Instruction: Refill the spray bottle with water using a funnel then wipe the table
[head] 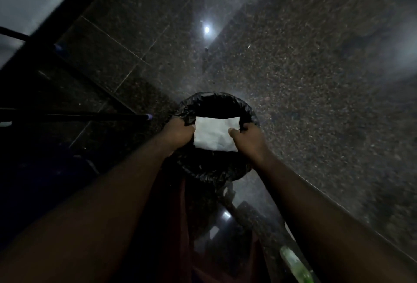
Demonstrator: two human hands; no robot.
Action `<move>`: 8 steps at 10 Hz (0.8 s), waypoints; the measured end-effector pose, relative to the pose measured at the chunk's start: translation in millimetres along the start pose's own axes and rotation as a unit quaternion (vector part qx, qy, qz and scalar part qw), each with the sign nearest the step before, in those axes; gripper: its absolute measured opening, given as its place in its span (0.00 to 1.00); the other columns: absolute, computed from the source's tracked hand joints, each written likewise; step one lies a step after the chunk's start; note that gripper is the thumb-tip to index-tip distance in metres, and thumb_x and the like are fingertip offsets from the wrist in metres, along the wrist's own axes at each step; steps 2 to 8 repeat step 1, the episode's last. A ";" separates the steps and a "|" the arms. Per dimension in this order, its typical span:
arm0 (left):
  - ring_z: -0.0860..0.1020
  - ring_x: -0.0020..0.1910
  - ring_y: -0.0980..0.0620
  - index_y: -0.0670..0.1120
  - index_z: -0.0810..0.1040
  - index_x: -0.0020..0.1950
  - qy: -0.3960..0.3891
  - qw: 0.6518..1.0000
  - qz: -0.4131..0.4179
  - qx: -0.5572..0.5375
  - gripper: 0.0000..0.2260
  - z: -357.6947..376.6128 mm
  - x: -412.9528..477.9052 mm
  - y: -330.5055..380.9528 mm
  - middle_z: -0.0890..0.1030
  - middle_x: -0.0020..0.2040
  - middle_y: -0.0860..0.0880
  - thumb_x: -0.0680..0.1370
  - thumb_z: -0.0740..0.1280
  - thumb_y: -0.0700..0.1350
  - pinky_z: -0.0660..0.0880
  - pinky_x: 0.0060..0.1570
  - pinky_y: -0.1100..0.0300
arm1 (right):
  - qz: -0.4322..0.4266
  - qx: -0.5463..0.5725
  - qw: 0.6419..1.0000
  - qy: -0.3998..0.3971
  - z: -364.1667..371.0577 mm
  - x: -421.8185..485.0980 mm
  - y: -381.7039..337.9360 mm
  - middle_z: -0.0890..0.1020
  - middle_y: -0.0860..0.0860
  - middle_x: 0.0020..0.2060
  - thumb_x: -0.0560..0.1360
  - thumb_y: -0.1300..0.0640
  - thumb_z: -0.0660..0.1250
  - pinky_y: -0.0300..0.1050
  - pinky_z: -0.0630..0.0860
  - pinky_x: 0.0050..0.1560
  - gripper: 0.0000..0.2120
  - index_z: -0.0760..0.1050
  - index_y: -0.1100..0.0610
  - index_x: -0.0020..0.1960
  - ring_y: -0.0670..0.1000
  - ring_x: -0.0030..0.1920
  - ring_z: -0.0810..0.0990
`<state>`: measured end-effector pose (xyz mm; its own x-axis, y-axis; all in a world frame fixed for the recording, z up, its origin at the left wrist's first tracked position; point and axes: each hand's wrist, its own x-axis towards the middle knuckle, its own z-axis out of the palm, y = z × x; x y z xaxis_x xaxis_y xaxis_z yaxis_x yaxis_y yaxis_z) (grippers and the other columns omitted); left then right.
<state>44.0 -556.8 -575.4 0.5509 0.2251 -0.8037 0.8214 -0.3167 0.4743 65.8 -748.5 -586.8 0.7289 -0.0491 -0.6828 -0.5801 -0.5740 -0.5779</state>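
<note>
A white folded cloth or paper towel point(215, 133) is stretched flat between both hands, right above the mouth of a bin lined with a black plastic bag point(216, 102). My left hand point(178, 132) pinches its left edge and my right hand point(248, 138) pinches its right edge. Both forearms reach forward from the bottom of the view. No spray bottle or funnel can be made out in this dim scene.
Dark speckled stone floor tiles point(293, 68) spread around the bin. Thin black metal legs of a piece of furniture point(74, 116) stand at the left. A green object point(295, 264) lies at the bottom right, partly cut off. A light reflects off the floor point(206, 29).
</note>
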 end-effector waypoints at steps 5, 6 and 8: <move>0.81 0.46 0.42 0.38 0.77 0.55 -0.018 0.999 -0.027 0.018 0.12 -5.3 5.7 -8.1 0.80 0.46 0.39 0.81 0.62 0.47 0.74 0.41 0.59 | -0.005 -0.040 0.999 0.004 3.2 4.5 3.7 0.80 0.55 0.54 0.77 0.52 0.68 0.46 0.74 0.54 0.22 0.72 0.62 0.67 0.55 0.55 0.79; 0.81 0.46 0.42 0.38 0.77 0.55 -0.018 0.999 -0.027 0.018 0.12 -5.3 5.7 -8.1 0.80 0.46 0.39 0.81 0.62 0.47 0.74 0.41 0.59 | -0.005 -0.040 0.999 0.004 3.2 4.5 3.7 0.80 0.55 0.54 0.77 0.52 0.68 0.46 0.74 0.54 0.22 0.72 0.62 0.67 0.55 0.55 0.79; 0.81 0.46 0.42 0.38 0.77 0.55 -0.018 0.999 -0.027 0.018 0.12 -5.3 5.7 -8.1 0.80 0.46 0.39 0.81 0.62 0.47 0.74 0.41 0.59 | -0.005 -0.040 0.999 0.004 3.2 4.5 3.7 0.80 0.55 0.54 0.77 0.52 0.68 0.46 0.74 0.54 0.22 0.72 0.62 0.67 0.55 0.55 0.79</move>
